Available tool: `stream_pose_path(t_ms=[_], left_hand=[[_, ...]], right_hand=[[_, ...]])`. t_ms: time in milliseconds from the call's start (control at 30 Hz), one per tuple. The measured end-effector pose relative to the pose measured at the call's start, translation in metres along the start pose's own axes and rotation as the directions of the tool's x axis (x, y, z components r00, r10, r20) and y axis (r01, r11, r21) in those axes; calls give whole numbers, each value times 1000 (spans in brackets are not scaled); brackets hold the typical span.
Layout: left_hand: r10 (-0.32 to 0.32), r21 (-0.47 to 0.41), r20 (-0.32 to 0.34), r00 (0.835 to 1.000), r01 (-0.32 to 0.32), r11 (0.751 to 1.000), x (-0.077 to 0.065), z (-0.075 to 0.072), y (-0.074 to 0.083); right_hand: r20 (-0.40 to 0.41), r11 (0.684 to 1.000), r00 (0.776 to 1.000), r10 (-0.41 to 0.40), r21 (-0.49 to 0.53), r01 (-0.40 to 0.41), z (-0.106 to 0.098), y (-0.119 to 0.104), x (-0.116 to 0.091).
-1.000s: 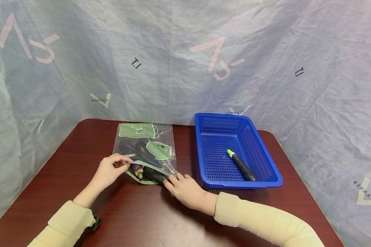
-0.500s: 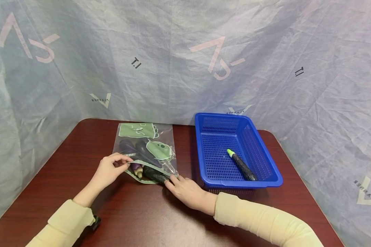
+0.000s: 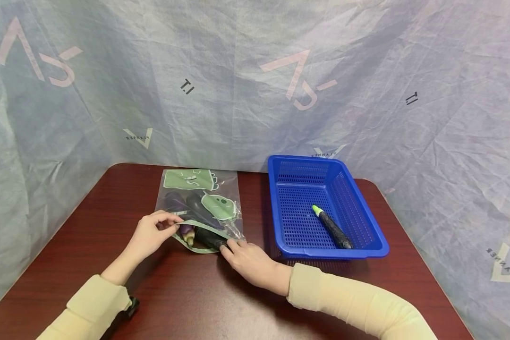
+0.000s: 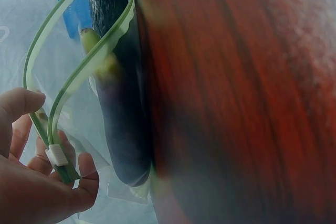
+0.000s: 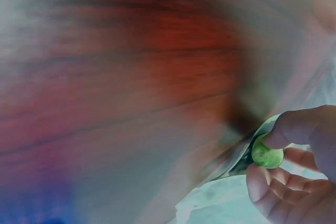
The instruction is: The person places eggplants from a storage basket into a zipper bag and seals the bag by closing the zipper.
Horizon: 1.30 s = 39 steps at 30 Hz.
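Observation:
A clear zip bag [image 3: 233, 180] with green printed patches lies on the table, its green-edged mouth towards me. My left hand [image 3: 155, 232] pinches the mouth's left corner, close to the white slider [image 4: 56, 156]. Purple eggplants [image 3: 187, 231] lie inside, one with its stem end at the opening; others show through the plastic. A dark zucchini [image 3: 208, 237] lies at the mouth, mostly inside. My right hand [image 3: 251, 265] grips its near end at the mouth's right side; in the right wrist view, thumb and fingers pinch the zucchini's pale green tip [image 5: 268, 153].
To the right stands a blue slotted basket [image 3: 275, 217] holding a second dark zucchini [image 3: 334, 231] with a bright green tip. Grey printed cloth [image 3: 233, 118] hangs behind and beside the dark red table [image 3: 187, 297].
My right hand has shifted a little left, and the zucchini it grips has slid further into the bag. The left hand stays at the bag's corner.

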<state>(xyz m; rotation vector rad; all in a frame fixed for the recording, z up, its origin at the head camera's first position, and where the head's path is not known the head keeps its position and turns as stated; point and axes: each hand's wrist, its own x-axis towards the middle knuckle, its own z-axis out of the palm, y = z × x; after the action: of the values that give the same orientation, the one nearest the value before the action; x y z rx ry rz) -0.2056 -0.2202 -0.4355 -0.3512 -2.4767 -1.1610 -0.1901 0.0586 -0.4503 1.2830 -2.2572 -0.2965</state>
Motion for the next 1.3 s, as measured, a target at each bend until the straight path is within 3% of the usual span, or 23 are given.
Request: stream_pose_path(t_ms=[500, 767, 1300], left_hand=[[-12, -4, 6, 1000, 12, 1000, -1, 1, -2], [-10, -7, -1, 1000, 10, 1000, 0, 2, -1], [-15, -14, 10, 1000, 16, 1000, 0, 2, -2]], right_hand=[[-67, 999, 998, -11, -31, 9, 7, -9, 22], [-52, 999, 999, 6, -37, -8, 14, -10, 32], [-45, 1000, 999, 3, -22, -4, 16, -5, 17]])
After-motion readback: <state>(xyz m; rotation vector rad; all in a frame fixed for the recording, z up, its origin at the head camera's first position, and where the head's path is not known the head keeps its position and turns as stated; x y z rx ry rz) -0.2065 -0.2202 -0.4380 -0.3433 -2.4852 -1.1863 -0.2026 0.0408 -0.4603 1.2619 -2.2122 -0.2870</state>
